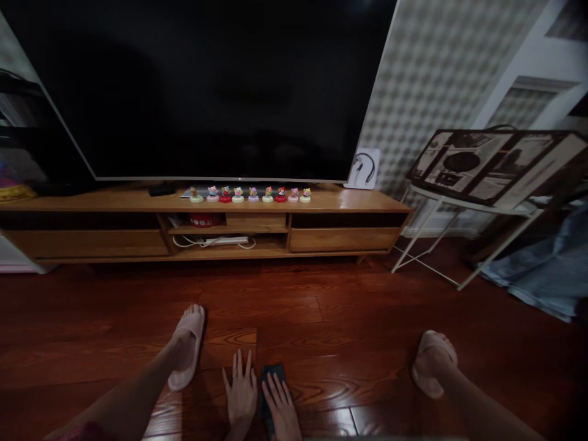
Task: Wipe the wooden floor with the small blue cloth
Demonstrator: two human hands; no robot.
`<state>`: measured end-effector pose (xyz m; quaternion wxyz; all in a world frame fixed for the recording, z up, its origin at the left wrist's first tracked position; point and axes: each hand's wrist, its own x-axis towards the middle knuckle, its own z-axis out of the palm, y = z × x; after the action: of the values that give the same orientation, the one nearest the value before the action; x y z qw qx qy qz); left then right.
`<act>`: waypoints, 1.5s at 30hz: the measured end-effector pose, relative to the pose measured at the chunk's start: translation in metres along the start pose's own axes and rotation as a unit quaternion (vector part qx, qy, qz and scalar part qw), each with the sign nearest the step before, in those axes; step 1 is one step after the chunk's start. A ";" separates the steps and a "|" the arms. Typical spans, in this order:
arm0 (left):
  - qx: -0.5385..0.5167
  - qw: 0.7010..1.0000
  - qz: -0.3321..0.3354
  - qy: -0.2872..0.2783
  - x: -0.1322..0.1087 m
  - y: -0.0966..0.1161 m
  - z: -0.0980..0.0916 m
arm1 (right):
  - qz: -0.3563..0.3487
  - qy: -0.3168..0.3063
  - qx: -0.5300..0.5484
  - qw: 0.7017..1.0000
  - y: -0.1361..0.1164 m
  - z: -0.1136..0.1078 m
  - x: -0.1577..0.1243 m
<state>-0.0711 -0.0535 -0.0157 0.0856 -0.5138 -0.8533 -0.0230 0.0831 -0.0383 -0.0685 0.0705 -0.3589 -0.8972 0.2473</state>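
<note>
My left hand (241,392) lies flat on the wooden floor, its fingers spread and a ring on one of them. There is nothing in it. Just right of it, my right hand (281,404) rests palm down on a dark blue-green cloth (274,369), fingers stretched out over it. Part of the cloth shows past the fingertips and along the hand's left side; the rest is hidden beneath the palm. Both hands are low in the view, between my two feet in pale slippers.
Slippered feet stand at left (187,355) and right (432,364). Ahead is a low wooden TV stand (344,239) bearing a large television (229,92) and a row of small figurines (253,195). At right, a patterned case (478,162) sits on a white-legged table (436,260) beside blue fabric (546,263).
</note>
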 end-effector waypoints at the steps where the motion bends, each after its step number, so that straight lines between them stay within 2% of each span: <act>1: -0.003 1.000 0.000 -0.001 0.000 0.000 -0.001 | -0.009 -0.007 0.008 1.000 -0.001 -0.005 0.000; 6: -0.017 1.000 -0.008 0.001 0.001 0.001 -0.002 | -0.027 -0.055 0.021 0.998 -0.003 -0.043 0.000; 10: -0.031 0.999 -0.018 0.020 0.002 0.002 0.003 | -0.050 -0.032 0.023 0.998 0.022 -0.076 0.004; 12: -0.036 0.999 -0.017 0.031 0.002 0.002 0.005 | -0.028 0.014 0.043 0.999 0.045 -0.089 0.008; 14: -0.042 0.998 -0.015 0.041 0.002 0.002 0.007 | 0.029 0.097 0.079 0.992 0.072 -0.101 0.013; 17: -0.035 0.998 -0.016 0.048 0.002 0.002 0.007 | 0.153 0.235 0.154 0.947 0.111 -0.122 0.019; 19: -0.028 0.998 -0.014 0.046 0.002 0.002 0.007 | 0.224 0.299 0.187 0.909 0.134 -0.137 0.020; 22: -0.032 0.999 -0.011 0.039 0.001 0.001 0.004 | 0.261 0.364 0.146 0.882 0.154 -0.151 0.014; 24: -0.042 0.998 -0.014 0.032 0.001 0.000 0.002 | 0.242 0.370 0.084 0.893 0.155 -0.147 0.007; 27: -0.064 0.997 -0.021 0.025 0.001 0.000 -0.001 | 0.218 0.321 0.010 0.922 0.134 -0.116 -0.002; 30: -0.077 0.997 -0.022 0.024 0.000 0.000 -0.002 | 0.196 0.258 -0.043 0.945 0.090 -0.071 -0.006; 32: -0.080 0.996 -0.019 0.027 0.000 -0.001 -0.001 | 0.155 0.212 -0.066 0.963 0.056 -0.042 -0.007; 34: -0.084 0.996 -0.015 0.031 -0.001 -0.001 -0.001 | 0.098 0.167 -0.075 0.978 0.025 -0.020 -0.007; 36: -0.085 0.996 -0.010 0.033 -0.001 -0.002 0.000 | 0.044 0.131 -0.076 0.987 0.005 -0.007 -0.006; 38: -0.081 0.996 -0.008 0.032 -0.001 -0.003 0.001 | 0.006 0.105 -0.077 0.991 -0.002 -0.005 -0.004; 40: -0.073 0.997 -0.007 0.028 -0.001 -0.003 0.001 | -0.022 0.089 -0.084 0.992 0.002 -0.012 0.002; 43: -0.061 0.998 -0.007 0.019 0.000 -0.003 0.000 | -0.052 0.079 -0.102 0.990 0.022 -0.035 0.018; 45: -0.060 0.998 -0.010 0.012 0.001 -0.002 -0.001 | -0.044 0.082 -0.111 0.989 0.039 -0.051 0.030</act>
<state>-0.0729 -0.0536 -0.0144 0.0651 -0.5087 -0.8546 -0.0810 0.1003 0.0268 -0.0447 0.1148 -0.3435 -0.9253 0.1124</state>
